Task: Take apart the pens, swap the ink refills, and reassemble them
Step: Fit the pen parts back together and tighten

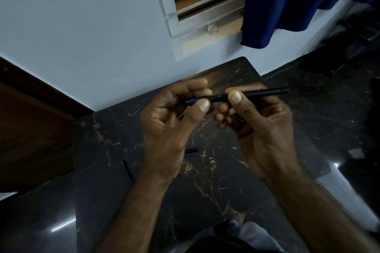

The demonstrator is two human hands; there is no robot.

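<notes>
Both forearms come up from the bottom of the head view, above a dark marble table [205, 181]. Right hand [265, 129] has thumb and fingers clamped on a black pen barrel [259, 93], held level in the air with its far end pointing right. Left hand [166, 125] pinches the blue front piece [194, 101] at the barrel's mouth between thumb and forefinger; a thin metal tip pokes out leftward. Whether that piece is being screwed on or off, I cannot tell.

Below the hands, on the table, lie loose parts: a short dark piece [191, 150] with a thin refill [197, 156] just beside it, and another dark pen part [127, 170] nearer the left forearm.

To my eye the risks are plain: the small front piece could slip from the pinch and roll off the table onto the equally dark floor, where it would be hard to find. A crooked twist might also jam the thread or bend the tip.
</notes>
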